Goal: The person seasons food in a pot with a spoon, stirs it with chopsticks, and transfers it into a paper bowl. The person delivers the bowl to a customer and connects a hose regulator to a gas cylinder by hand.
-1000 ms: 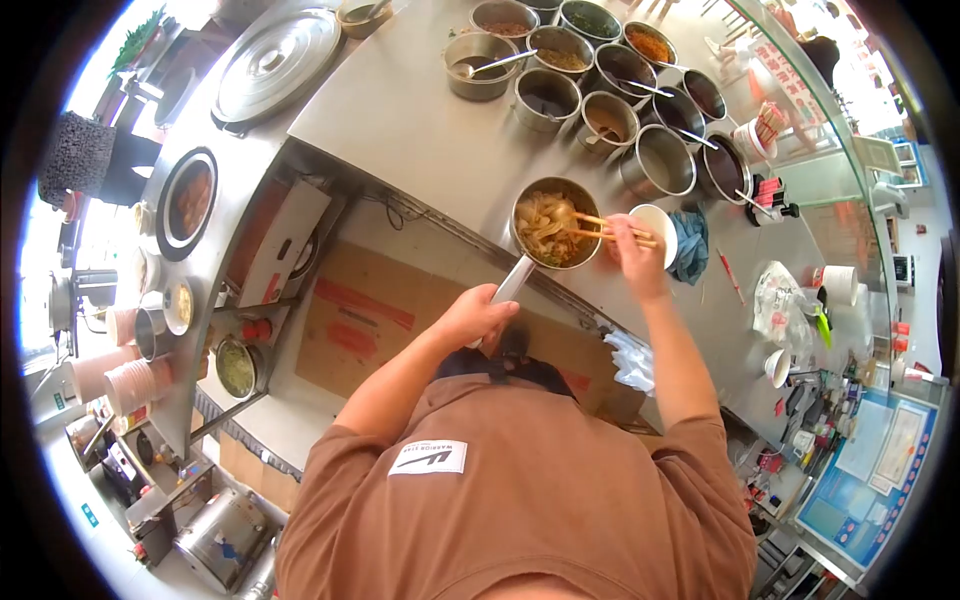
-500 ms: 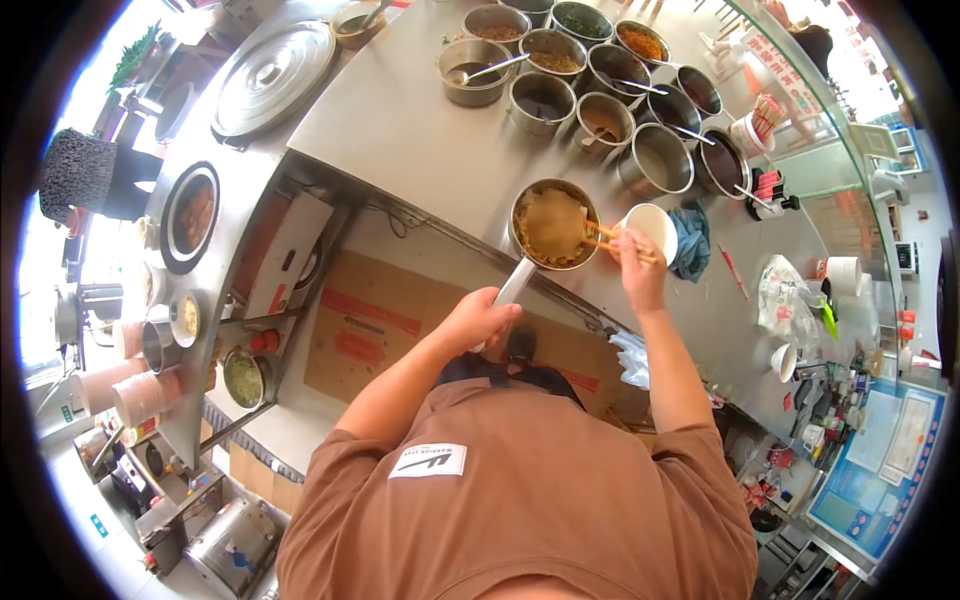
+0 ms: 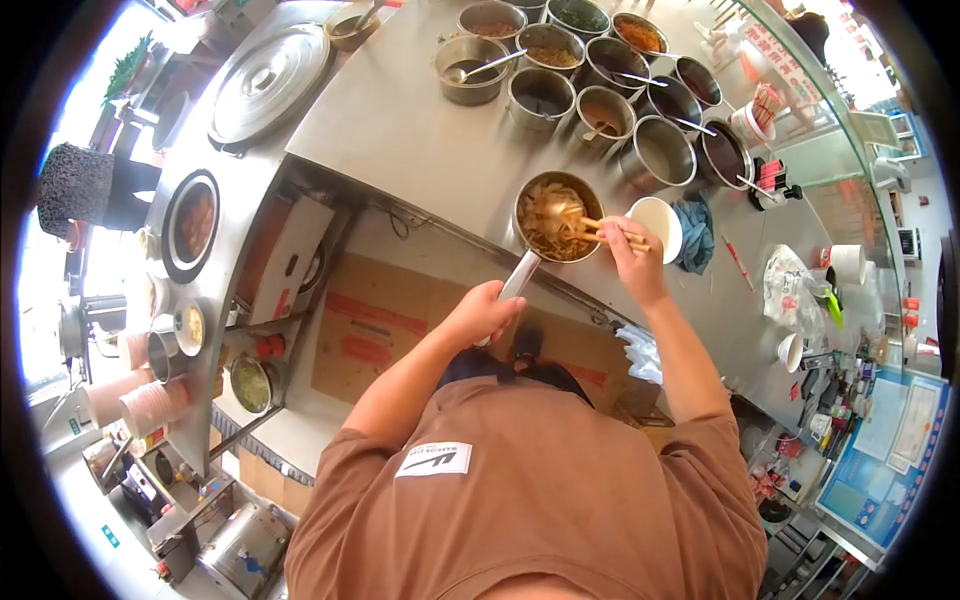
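My left hand [image 3: 487,312] is wrapped round the pale handle of a small metal saucepan [image 3: 521,272] at the counter's front edge. Food [image 3: 552,212] that looks like noodles or strips in brown sauce fills the pan. Chopsticks [image 3: 612,238] are gripped in my right hand [image 3: 634,250], their tips in the food at the pan's right side. Just behind my right hand stands a white paper bowl [image 3: 657,222], its inside mostly facing up. A crumpled blue cloth [image 3: 694,234] lies against the bowl's right side.
Several metal pots of sauces and toppings, such as an orange one [image 3: 640,36], crowd the counter's back. A glass screen [image 3: 850,150] borders the right. Plastic bags [image 3: 790,285] and a red pen-like stick [image 3: 738,262] lie at right. A large lid [image 3: 268,85] rests at left.
The food in the pan has been turned by the chopsticks: a broad flat brown piece on top has given way to loose strips. My right hand has shifted slightly.
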The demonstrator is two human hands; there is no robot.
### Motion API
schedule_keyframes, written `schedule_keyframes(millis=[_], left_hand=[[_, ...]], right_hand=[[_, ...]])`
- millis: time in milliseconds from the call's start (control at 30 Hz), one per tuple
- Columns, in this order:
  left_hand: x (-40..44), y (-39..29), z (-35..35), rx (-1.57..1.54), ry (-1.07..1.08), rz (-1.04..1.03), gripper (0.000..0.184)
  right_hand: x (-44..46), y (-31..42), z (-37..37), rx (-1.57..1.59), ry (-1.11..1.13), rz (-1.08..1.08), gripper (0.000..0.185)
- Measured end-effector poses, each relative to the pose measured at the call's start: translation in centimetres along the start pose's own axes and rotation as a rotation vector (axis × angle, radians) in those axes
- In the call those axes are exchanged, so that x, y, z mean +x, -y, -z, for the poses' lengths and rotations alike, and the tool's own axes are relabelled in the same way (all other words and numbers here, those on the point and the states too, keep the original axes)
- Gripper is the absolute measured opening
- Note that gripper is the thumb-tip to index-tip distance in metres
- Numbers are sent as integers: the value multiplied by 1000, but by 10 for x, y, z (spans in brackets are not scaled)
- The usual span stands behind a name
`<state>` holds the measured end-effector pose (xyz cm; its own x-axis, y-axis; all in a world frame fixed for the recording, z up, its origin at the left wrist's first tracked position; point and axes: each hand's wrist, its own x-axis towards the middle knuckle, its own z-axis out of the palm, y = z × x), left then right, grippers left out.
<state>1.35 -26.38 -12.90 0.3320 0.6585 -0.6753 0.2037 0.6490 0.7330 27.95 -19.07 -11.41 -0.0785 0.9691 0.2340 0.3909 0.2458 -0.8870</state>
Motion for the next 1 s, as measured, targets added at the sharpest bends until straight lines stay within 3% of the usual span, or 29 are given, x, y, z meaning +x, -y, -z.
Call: schedule_keyframes(millis=[67, 100, 167, 267, 400, 433, 467, 533, 567, 667, 733, 800, 867, 933, 967, 1000], left_hand=[[2, 2, 1, -9, 1, -12, 25], [3, 3, 1, -16, 3, -22, 25], [3, 5, 3, 5, 5, -11, 26], [4, -2, 7, 17, 8, -19, 27], [5, 2, 4, -45, 21, -11, 27], [7, 5, 2, -53, 20, -12, 27], [10, 8, 0, -53, 26, -27, 27], [10, 6, -1, -47, 31, -43, 27], [8, 5, -1, -39, 35, -37, 26], [9, -1, -2, -18, 42, -32, 24], [11, -2, 1, -2, 41, -25, 24], [9, -1, 4, 31, 40, -36, 27], [6, -4, 9, 35, 50, -33, 28], [4, -14, 19, 36, 57, -30, 28], [3, -21, 27, 117, 129, -27, 27], [3, -25, 36, 201, 203, -24, 27]], right_hand=[[-5, 18, -2, 333, 163, -142, 13], [-1, 18, -5, 333, 164, -141, 13], [8, 16, -11, -11, 319, 199, 10], [20, 9, 1, -26, 215, 50, 10], [5, -9, 9, -112, -37, 14, 11], [0, -9, 2, -315, -6, 150, 13], [0, -10, -4, -317, -2, 152, 13], [4, -3, -15, 23, 20, -76, 16], [12, 0, -13, 85, -74, -111, 19], [16, -25, -14, -38, -25, -121, 20], [18, -20, -13, 93, -12, -96, 23], [26, -13, 9, 198, 37, -342, 22], [33, -5, 9, 65, 23, -214, 19], [46, 30, 1, -86, 387, 119, 15], [60, 59, -1, -165, 528, 200, 9], [69, 55, -1, -162, 523, 194, 9]])
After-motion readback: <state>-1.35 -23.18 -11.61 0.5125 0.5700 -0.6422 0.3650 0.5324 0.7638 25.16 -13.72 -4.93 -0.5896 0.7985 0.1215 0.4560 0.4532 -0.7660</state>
